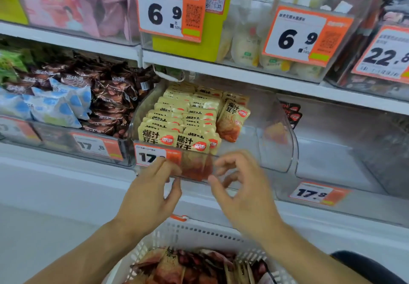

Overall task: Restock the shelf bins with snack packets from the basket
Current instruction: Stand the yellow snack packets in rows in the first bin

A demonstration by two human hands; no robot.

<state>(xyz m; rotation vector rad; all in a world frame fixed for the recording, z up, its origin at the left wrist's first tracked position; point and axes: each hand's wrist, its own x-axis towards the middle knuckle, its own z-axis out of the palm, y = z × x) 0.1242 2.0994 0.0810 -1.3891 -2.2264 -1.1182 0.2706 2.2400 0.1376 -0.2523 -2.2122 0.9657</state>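
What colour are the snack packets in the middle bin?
Pale yellow packets with black characters and a red-orange logo; the head view shows them.

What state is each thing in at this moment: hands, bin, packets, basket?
left hand: fingers on the bin front, thumb beneath.
right hand: loosely curled, empty.
clear bin: left part filled, right part bare.
yellow packets: upright in rows.
white basket: holds reddish packets.

Single head-worn view, wide-angle, edges curved. Looks forward and slightly down at shelf bins (276,128) close ahead. Both forearms enter from bottom edge. Basket (199,235) rim directly below, very near. No second view.
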